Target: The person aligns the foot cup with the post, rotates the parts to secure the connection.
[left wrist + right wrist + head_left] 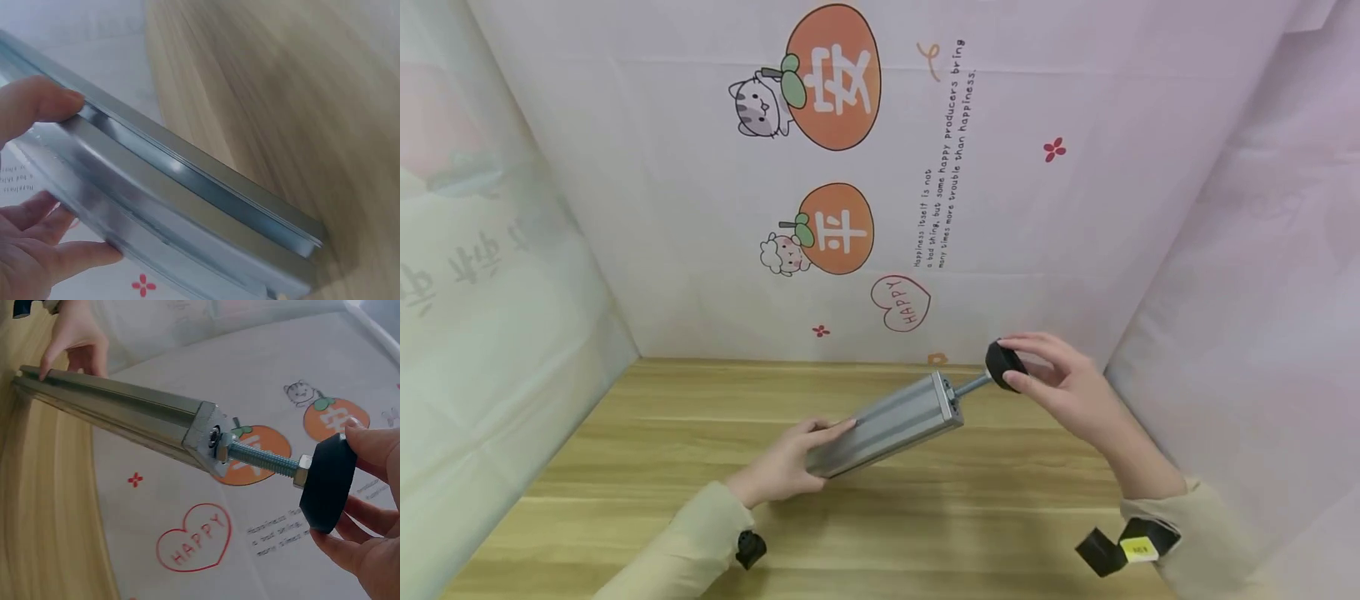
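Note:
A grey slotted aluminium profile (887, 421) slants over the wooden tabletop, its right end higher in the head view. My left hand (786, 467) grips it near the lower left end, thumb along one face. From the end plate (206, 434) at the other end sticks out a threaded rod (262, 457) with a hex nut at each end of the visible thread. That rod carries a black levelling foot (328, 482), whose rim my right hand (1067, 383) pinches between thumb and fingers. Whether the profile's low end (306, 256) touches the wood, I cannot tell.
The wooden tabletop (700, 400) lies under both hands. A printed white cloth (1000, 208) hangs behind it, with more cloth walls at left (497, 250) and right (1247, 333). Black wrist devices sit at the left sleeve (696, 529) and right sleeve (1202, 533).

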{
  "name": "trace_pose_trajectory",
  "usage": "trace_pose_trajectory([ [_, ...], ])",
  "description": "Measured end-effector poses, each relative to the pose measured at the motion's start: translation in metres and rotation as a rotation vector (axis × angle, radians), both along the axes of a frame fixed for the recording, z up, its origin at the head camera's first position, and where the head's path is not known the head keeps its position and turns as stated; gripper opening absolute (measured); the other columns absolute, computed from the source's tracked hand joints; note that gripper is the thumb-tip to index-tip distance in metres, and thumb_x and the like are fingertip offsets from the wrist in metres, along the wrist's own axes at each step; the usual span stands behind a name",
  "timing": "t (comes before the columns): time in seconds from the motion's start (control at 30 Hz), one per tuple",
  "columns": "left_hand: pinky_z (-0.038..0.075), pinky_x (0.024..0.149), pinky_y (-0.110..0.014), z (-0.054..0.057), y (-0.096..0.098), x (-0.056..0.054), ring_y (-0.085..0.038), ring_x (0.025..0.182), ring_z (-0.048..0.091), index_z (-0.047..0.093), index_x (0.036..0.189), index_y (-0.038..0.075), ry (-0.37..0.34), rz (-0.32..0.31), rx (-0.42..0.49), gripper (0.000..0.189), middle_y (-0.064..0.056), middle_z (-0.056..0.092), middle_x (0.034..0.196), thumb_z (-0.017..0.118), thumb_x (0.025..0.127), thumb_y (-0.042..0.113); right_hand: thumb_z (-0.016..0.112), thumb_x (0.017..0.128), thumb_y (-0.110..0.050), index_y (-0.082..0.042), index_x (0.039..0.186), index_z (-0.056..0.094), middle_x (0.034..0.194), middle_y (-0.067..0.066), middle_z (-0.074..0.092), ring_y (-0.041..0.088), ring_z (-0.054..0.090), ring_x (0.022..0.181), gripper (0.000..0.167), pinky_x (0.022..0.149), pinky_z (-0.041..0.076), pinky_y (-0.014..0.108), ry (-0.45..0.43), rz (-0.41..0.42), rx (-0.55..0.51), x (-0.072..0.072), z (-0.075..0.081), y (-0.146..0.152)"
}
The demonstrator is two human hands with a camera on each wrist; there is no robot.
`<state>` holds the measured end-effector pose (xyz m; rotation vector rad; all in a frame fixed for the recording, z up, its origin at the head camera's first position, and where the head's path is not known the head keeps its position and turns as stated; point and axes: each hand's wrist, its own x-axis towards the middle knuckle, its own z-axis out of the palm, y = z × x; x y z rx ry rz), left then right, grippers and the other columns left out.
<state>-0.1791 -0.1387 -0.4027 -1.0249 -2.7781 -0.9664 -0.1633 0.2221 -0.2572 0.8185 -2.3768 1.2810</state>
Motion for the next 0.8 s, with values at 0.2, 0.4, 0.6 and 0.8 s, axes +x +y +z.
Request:
trace_pose_trajectory([
  [0.2, 0.052, 0.083, -0.034, 0.000, -0.003, -0.006, -0.024, 0.108, 0.050, 0.042, 0.143, 0.026, -0.081, -0.010, -0.091, 0.086, -0.014, 0.049, 0.125, 0.074, 0.069, -0.004, 0.063, 0.092, -0.016, 0.000, 0.127, 0.056, 0.127, 0.015, 0.055, -0.015, 0.047, 0.106, 0.039, 0.084, 0.046, 0.005, -0.218, -0.153, -0.056, -0.007, -0.054, 0.017],
  [0.4, 0.052, 0.082, -0.033, -0.003, 0.002, -0.015, -0.020, 0.101, 0.051, 0.048, 0.139, 0.028, -0.080, -0.008, -0.248, 0.082, -0.012, 0.051, 0.120, 0.073, 0.068, -0.002, 0.059, 0.095, -0.027, -0.001, 0.133, 0.051, 0.131, 0.022, 0.054, -0.015, 0.050, 0.098, 0.047, 0.083, 0.045, 0.007, -0.427, -0.257, -0.121, -0.016, -0.106, 0.034],
  [0.6, 0.050, 0.078, -0.028, -0.010, 0.009, -0.025, -0.020, 0.105, 0.052, 0.050, 0.137, 0.031, -0.128, -0.021, -0.325, 0.081, -0.012, 0.053, 0.124, 0.073, 0.068, -0.005, 0.056, 0.096, -0.027, 0.004, 0.138, 0.040, 0.138, 0.025, 0.045, -0.011, 0.053, 0.094, 0.055, 0.084, 0.048, 0.010, -0.644, -0.265, -0.280, -0.022, -0.146, 0.044],
  [0.8, 0.045, 0.068, -0.020, -0.017, 0.017, -0.035, -0.020, 0.107, 0.054, 0.052, 0.136, 0.027, -0.148, -0.061, -0.360, 0.079, -0.012, 0.055, 0.125, 0.072, 0.067, -0.008, 0.056, 0.096, -0.023, 0.003, 0.139, 0.039, 0.135, 0.016, 0.049, -0.010, 0.054, 0.092, 0.053, 0.084, 0.048, 0.011, -0.750, -0.291, -0.379, -0.026, -0.174, 0.051],
])
